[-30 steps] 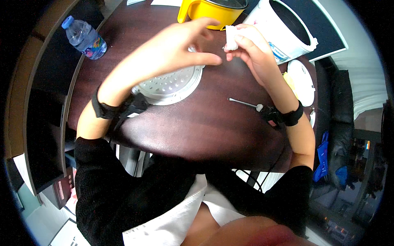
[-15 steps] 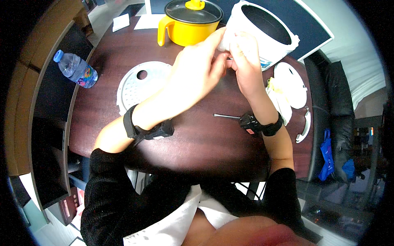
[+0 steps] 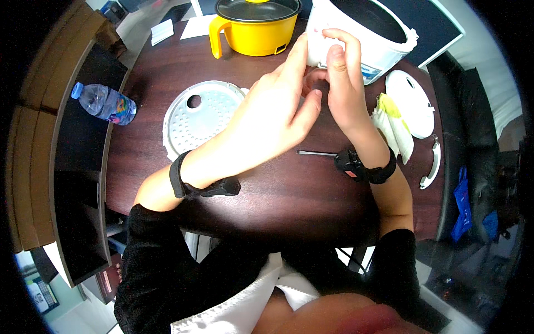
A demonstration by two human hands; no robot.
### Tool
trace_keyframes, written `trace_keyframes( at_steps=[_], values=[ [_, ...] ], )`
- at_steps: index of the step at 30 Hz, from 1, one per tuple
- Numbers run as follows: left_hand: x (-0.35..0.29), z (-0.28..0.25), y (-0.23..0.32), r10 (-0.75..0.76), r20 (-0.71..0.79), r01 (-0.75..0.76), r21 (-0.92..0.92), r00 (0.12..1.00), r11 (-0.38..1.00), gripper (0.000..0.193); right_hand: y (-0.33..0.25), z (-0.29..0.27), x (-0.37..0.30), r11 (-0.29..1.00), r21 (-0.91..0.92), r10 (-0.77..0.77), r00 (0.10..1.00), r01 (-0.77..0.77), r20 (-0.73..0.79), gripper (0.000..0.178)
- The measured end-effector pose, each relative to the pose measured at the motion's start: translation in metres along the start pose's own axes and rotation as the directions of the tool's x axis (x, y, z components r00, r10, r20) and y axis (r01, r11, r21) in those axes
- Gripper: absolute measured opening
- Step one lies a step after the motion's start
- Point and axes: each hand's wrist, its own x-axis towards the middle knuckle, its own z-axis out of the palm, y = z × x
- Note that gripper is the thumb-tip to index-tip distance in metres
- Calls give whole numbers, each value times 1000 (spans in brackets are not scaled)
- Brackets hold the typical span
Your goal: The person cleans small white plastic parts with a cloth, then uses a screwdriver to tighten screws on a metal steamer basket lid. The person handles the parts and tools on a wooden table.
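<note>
At the far side of the table a white, drum-shaped appliance body (image 3: pixel 384 55) with a dark inside leans tilted. Both hands are at its near left side, by a white projecting part (image 3: pixel 318 49). My left hand (image 3: pixel 272 106) lies along that part with its fingers stretched out and its thumb held apart. My right hand (image 3: pixel 347 92) has its fingers bent around the part's other side, thumb and index spread. Below it lies a screwdriver (image 3: pixel 316 152), its metal shaft showing and its handle hidden by the black wrist device (image 3: pixel 356 166).
A yellow pot (image 3: pixel 258 36) with a lid stands at the back. Left lie a perforated grey disc (image 3: pixel 208 119) and a water bottle (image 3: pixel 105 104). Toward the right are a white oval lid (image 3: pixel 420 111), a white and yellow-green cloth-like thing (image 3: pixel 394 125) and a white curved handle (image 3: pixel 431 162).
My right fingers, closed together at the white part before, have spread. My left thumb has moved away from the right hand. The whole view has shifted slightly.
</note>
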Motion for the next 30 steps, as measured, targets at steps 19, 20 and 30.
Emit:
trace_keyframes(
  at_steps=[19,20,30],
  values=[
    [10,-14,-15,199,-31,-189,203,980,961,56,-24,-3,-6,985,42,163,985,-166,62,45],
    [11,-15,-16,166,-21,-159,177,986,971,56,-24,-5,-5,984,24,173,982,-176,75,46],
    [14,-29,-15,82,49,-88,134,995,987,56,-31,-10,1,794,327,454,857,-513,242,50]
  ],
)
